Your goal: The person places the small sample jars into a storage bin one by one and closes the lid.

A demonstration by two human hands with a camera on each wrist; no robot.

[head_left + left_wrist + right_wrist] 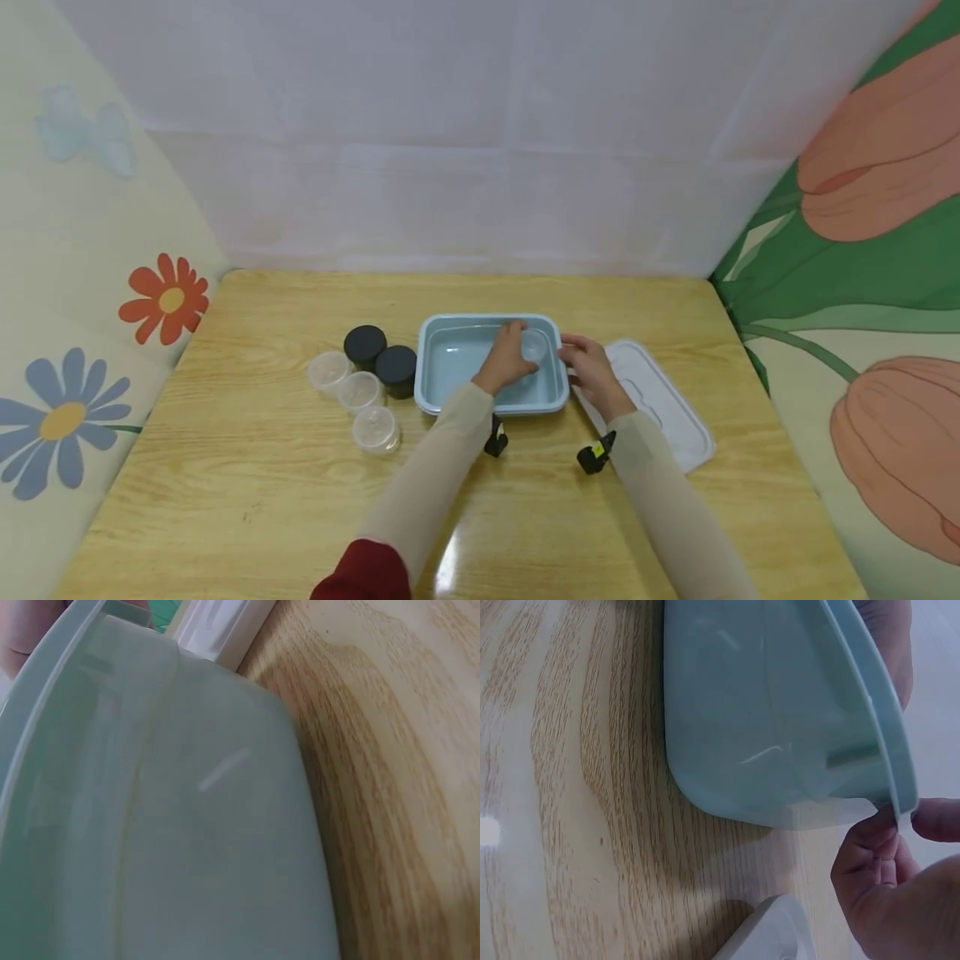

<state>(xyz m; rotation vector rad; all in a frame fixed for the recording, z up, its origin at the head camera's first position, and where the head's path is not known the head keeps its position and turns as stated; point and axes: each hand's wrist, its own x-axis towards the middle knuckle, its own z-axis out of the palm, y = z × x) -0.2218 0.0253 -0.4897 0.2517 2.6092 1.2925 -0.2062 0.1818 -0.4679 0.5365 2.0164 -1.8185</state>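
Note:
A pale blue rectangular plastic tub (450,375) stands on the wooden table. My left hand (508,358) reaches over its front edge and grips a small clear round container (536,343) inside, near the tub's right end. At the tub's right rim is my right hand (592,373). The right wrist view shows this hand (900,889) pinching the rim, with the thumb on one side and curled fingers on the other. In the left wrist view the tub's wall (217,810) fills most of the picture and hides the left hand's grip.
Left of the tub stand two black-lidded jars (365,343) and several clear round containers (377,429). A white rectangular lid (660,408) lies to the right, partly under the right forearm. Fabric walls border the wooden table (247,500) at the back and sides.

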